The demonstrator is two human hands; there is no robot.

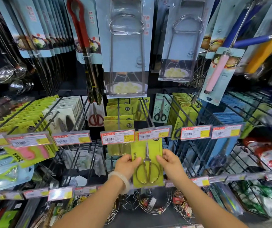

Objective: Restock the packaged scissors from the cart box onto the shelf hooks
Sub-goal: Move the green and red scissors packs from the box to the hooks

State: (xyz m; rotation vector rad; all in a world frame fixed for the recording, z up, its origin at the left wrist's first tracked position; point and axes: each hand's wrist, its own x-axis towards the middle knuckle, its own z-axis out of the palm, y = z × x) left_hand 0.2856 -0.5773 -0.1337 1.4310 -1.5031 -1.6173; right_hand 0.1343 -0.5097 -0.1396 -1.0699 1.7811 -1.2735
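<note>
A pack of gold scissors on a lime-green card (147,163) hangs upright in front of the shelf, its top tucked just under a price tag (155,133). My left hand (127,163) pinches the card's left edge and my right hand (169,159) pinches its right edge. The bare black hook (146,112) runs back behind that tag, with one green scissors pack (138,109) at its far end. The neighbouring hook to the left carries several green scissors packs (118,117). The cart box is out of view.
Clear-packed dish tongs (126,46) hang low just above the scissors hooks. Red-handled scissors (95,116) and black-handled scissors (160,111) flank them. A row of price tags (72,139) juts out at hand height. Wire racks (150,203) sit on the lower shelf beneath my arms.
</note>
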